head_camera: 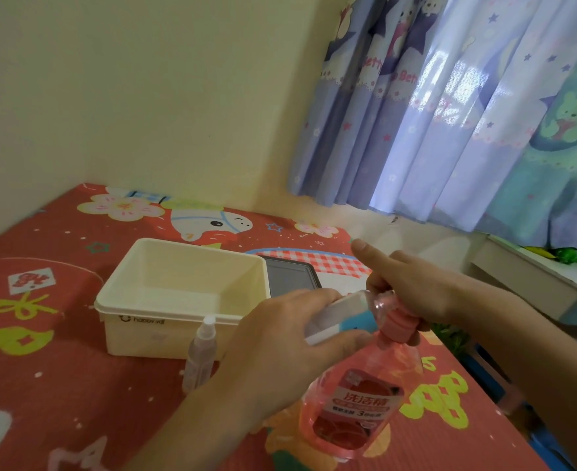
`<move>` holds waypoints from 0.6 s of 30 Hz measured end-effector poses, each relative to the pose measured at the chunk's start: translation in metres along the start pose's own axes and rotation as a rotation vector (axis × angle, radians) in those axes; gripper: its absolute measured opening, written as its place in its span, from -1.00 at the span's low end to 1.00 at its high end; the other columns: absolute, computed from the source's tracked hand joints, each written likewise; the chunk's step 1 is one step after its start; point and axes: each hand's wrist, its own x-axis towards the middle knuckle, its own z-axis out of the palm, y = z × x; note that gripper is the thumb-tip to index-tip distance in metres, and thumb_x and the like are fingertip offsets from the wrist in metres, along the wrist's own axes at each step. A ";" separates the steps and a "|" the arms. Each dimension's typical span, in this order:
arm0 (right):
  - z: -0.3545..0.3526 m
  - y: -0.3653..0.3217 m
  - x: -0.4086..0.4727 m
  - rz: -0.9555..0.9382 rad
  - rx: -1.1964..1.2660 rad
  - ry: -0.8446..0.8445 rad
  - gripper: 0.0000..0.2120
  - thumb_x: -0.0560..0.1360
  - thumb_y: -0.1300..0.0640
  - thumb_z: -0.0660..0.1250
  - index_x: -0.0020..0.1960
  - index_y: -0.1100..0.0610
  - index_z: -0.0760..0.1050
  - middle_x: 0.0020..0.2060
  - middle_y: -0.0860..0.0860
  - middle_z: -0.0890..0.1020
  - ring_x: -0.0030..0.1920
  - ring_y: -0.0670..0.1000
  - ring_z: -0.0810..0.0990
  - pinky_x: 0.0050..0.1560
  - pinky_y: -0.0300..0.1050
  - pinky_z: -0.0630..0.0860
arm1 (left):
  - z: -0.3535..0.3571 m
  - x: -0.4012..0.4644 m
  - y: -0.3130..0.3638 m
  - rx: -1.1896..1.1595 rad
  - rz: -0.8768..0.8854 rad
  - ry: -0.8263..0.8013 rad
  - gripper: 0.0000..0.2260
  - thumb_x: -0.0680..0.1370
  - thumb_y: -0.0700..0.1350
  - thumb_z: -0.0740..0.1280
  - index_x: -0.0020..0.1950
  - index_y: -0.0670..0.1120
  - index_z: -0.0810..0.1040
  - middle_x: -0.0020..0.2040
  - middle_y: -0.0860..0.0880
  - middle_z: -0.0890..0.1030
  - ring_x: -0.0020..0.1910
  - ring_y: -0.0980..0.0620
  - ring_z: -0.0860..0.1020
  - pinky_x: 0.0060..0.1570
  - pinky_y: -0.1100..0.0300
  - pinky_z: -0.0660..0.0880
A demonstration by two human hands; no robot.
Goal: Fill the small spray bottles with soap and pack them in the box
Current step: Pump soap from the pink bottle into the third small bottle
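A pink soap bottle (pixel 355 402) with a pump top stands near the table's front. My right hand (pixel 412 287) grips its pump head, index finger stretched out. My left hand (pixel 280 338) holds a small clear spray bottle (pixel 341 314) with a blue label, tilted on its side with its mouth at the pump's nozzle. A second small spray bottle (pixel 202 351) with its cap on stands upright in front of the cream plastic box (pixel 181 300), which is open with nothing visible inside.
A dark grey lid or tray (pixel 293 277) lies behind the box on the red patterned tablecloth (pixel 42 368). A wall runs along the back, curtains (pixel 450 107) hang at the right, and a white shelf (pixel 535 277) stands beyond the table's right edge.
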 end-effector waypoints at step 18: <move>-0.007 -0.001 -0.002 0.077 0.021 -0.025 -0.17 0.43 -0.50 -0.13 -0.18 0.19 0.57 -0.47 0.04 0.56 -0.50 0.09 0.58 -0.36 -0.08 0.57 | 0.001 -0.003 0.008 -0.013 -0.018 0.006 -0.55 0.38 0.47 0.26 0.08 0.20 0.51 -0.12 0.09 0.62 -0.15 0.07 0.59 -0.13 -0.09 0.54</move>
